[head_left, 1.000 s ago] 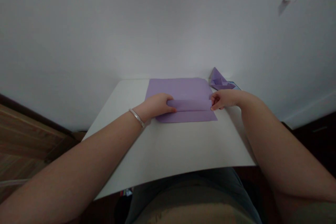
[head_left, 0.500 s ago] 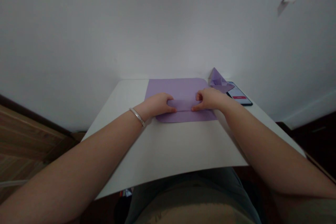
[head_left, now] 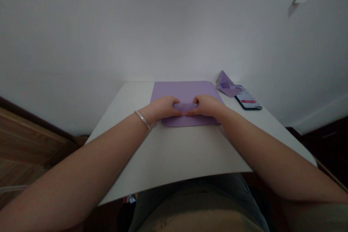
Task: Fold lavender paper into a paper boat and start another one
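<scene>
A strip of purple paper (head_left: 186, 107) with a fold along it lies over a purple mat with rounded corners (head_left: 185, 90). My left hand (head_left: 165, 106) is closed on the strip's left part, thumb along the near edge and fingers curled behind. From the right, my right hand (head_left: 208, 105) grips the same paper in a like way. The two thumb tips almost meet at the middle of the near edge. Both hands cover the ends of the paper. A silvery bangle (head_left: 142, 120) circles my left wrist.
A folded purple paper piece with a pointed top (head_left: 226, 84) stands at the back right, against a phone (head_left: 247, 98) with a lit screen. All lie on a white table (head_left: 179, 156) that meets the wall (head_left: 174, 25). Wooden panels (head_left: 24, 145) are at the left.
My right hand has slid left along the paper, toward my left hand, and its thumb now nearly touches the left thumb. The left hand has stayed in place.
</scene>
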`<state>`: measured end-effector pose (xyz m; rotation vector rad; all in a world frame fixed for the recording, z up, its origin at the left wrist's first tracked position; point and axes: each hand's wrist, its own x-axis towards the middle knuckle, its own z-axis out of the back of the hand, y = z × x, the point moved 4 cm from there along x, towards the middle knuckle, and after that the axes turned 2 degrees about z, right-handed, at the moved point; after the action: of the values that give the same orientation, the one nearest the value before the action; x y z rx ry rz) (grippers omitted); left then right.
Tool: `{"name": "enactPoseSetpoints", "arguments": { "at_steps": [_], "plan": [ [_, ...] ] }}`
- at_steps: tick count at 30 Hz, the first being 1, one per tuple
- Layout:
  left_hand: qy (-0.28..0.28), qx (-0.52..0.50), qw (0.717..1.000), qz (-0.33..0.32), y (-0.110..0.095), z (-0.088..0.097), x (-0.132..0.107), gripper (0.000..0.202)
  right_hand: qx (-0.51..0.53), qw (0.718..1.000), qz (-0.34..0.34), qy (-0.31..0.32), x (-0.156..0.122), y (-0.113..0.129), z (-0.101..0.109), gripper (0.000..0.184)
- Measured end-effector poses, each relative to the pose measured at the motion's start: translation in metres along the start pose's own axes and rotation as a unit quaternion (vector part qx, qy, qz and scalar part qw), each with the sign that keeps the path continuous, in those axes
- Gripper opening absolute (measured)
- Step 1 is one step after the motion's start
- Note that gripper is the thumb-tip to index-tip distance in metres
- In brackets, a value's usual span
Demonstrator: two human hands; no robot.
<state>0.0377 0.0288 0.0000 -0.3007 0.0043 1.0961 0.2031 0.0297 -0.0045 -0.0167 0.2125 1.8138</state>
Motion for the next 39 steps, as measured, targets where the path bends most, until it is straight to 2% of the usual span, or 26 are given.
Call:
{"name": "enactPoseSetpoints", "arguments": {
  "at_steps": [7, 14, 20, 29, 32, 36, 39],
  "plan": [
    [-0.012, 0.011, 1.0, 0.005, 0.002, -0.003, 0.004, 0.059, 0.001, 0.999, -0.021, 0.031, 0.0, -0.001, 0.004, 0.074],
    [-0.013, 0.018, 0.999, 0.026, 0.009, -0.005, 0.005, 0.065, -0.022, 0.997, -0.037, 0.057, -0.001, -0.015, 0.008, 0.076],
    [0.021, 0.015, 0.998, 0.054, 0.02, -0.002, 0.0, 0.057, -0.034, 0.995, -0.049, 0.083, -0.004, -0.034, 0.008, 0.074],
    [0.056, 0.002, 0.997, 0.043, 0.044, -0.003, -0.001, 0.048, -0.034, 0.993, -0.054, 0.097, -0.002, -0.068, 0.0, 0.078],
    [0.07, -0.005, 0.997, 0.044, 0.044, -0.002, -0.003, 0.042, -0.03, 0.993, -0.048, 0.103, -0.002, -0.076, -0.001, 0.07],
    [0.07, -0.011, 0.997, 0.044, 0.044, -0.001, -0.004, 0.04, -0.023, 0.991, -0.032, 0.124, -0.002, -0.085, -0.003, 0.041],
    [0.074, -0.015, 0.996, 0.045, 0.047, -0.003, -0.003, 0.039, -0.02, 0.988, -0.036, 0.146, -0.003, -0.092, -0.005, 0.031]
  ]
}}
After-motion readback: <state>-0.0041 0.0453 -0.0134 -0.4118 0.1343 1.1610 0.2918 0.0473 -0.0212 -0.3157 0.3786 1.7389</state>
